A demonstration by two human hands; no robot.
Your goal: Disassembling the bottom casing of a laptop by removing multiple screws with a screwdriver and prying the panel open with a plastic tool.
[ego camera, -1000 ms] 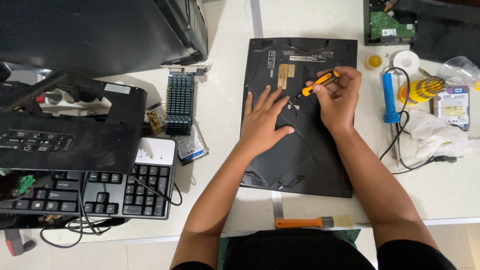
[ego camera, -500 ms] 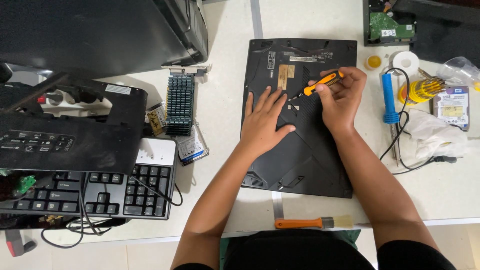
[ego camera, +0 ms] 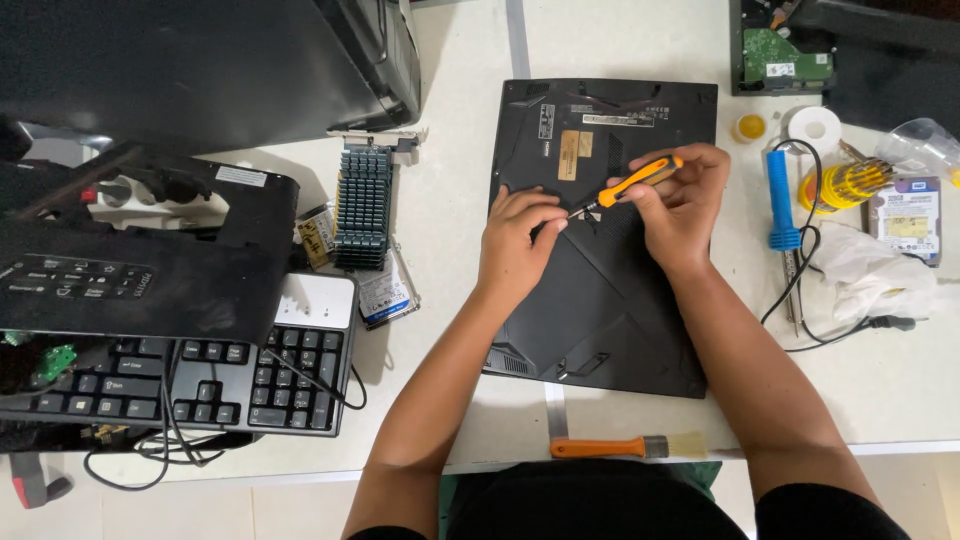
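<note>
Laptop (ego camera: 600,290): black, underside up, flat on the white desk (ego camera: 450,230).
Right hand (ego camera: 680,200): fingers pinching the orange screwdriver (ego camera: 635,182); tip angled down-left onto the laptop base.
Left hand (ego camera: 515,240): fingers curled, resting on the base just beside the tip.
Brush (ego camera: 625,446): at the desk's near edge.

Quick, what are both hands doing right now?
Left hand: curled, fingertips on the upside-down black laptop, holding nothing.
Right hand: closed on the orange-handled screwdriver.
</note>
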